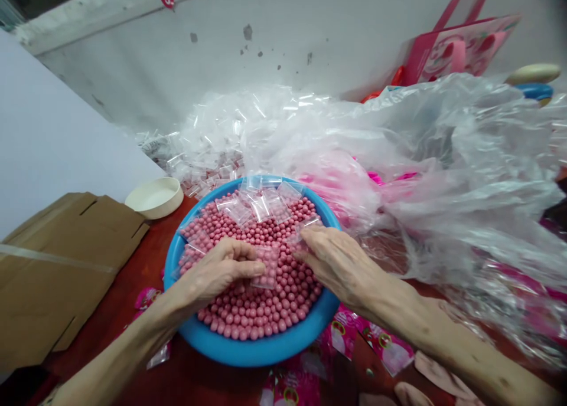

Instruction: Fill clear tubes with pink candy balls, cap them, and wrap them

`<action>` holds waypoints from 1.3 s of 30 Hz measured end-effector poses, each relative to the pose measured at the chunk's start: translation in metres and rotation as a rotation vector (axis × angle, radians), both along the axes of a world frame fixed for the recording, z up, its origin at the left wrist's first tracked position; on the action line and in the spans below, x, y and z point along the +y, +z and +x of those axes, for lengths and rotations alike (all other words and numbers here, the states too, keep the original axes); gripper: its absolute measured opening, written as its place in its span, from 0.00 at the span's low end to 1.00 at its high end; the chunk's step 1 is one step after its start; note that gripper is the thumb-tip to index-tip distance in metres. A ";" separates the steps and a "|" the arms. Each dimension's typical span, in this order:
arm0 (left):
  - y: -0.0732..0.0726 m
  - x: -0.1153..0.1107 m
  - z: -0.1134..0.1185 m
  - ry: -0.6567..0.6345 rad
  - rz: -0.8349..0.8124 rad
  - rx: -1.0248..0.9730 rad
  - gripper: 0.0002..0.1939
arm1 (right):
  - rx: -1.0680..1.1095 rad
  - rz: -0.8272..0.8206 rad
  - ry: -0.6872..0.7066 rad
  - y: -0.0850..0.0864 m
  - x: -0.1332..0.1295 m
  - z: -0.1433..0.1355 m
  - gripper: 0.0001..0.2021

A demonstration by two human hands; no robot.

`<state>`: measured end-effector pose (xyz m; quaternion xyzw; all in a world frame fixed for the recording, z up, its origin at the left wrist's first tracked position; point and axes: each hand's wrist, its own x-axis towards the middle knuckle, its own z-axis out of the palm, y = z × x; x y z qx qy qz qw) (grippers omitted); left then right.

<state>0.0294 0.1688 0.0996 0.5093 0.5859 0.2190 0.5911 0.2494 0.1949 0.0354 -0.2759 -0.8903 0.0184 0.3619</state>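
A blue basin [266, 356] full of round pink beads [248, 320] stands in front of me. Over the beads, my left hand [224, 270] pinches a small clear bag [267, 267] with pink beads in it between thumb and fingers. My right hand [330, 255] is at the basin's right side, its fingers closed on the edge of another small clear plastic bag [308, 224]. Whether that bag holds anything is hard to make out. Several small clear bags [259, 205] lie on the beads at the far side, and more are at the left rim.
Behind the basin is a heap of small clear bags [212, 134]. Large plastic sheeting [443, 140] spreads to the right. A white round dish [155, 198] and folded cardboard [62, 264] are at left. Pink printed packets [385, 344] lie on the red table [208, 382].
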 end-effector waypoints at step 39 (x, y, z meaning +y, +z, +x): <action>-0.048 -0.085 -0.035 0.228 1.193 1.020 0.07 | -0.199 -0.709 0.224 0.020 0.016 -0.042 0.06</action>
